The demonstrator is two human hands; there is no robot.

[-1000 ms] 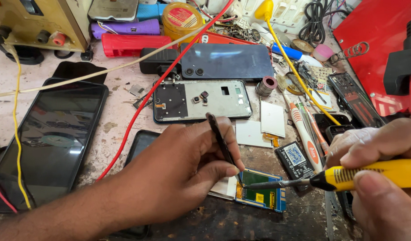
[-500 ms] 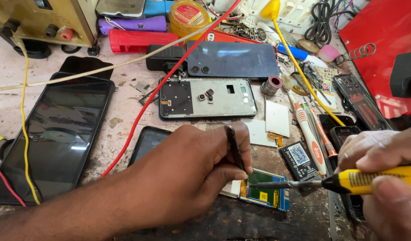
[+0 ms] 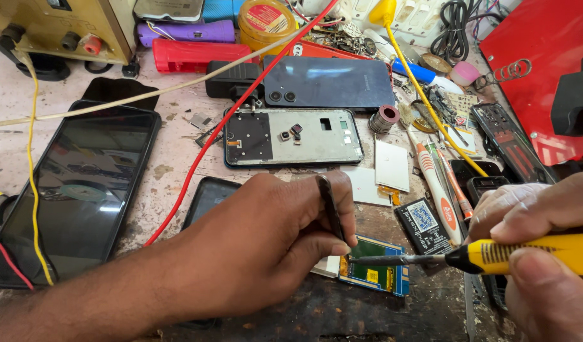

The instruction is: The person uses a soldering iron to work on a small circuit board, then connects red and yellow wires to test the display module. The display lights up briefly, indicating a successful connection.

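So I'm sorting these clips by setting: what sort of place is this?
Most likely a phone repair bench: an opened phone frame, a small circuit board under a yellow-handled soldering iron, and a bench power supply.

A big black phone (image 3: 76, 190) lies on the left. A phone frame (image 3: 291, 137) sits in the middle, a red box (image 3: 200, 56) far behind.

A worn, stained workbench (image 3: 177, 158) carries the items. A large dark phone (image 3: 70, 190) is laid at the left, crossed by a yellow wire (image 3: 33, 190). A stripped phone frame (image 3: 291, 137) is placed at the centre, with a dark blue back cover (image 3: 329, 82) just behind it. A red wire (image 3: 222, 120) is run diagonally across the surface. A small green circuit board (image 3: 377, 273) is positioned near the front edge, with a solder spool (image 3: 384, 118) lying further back.
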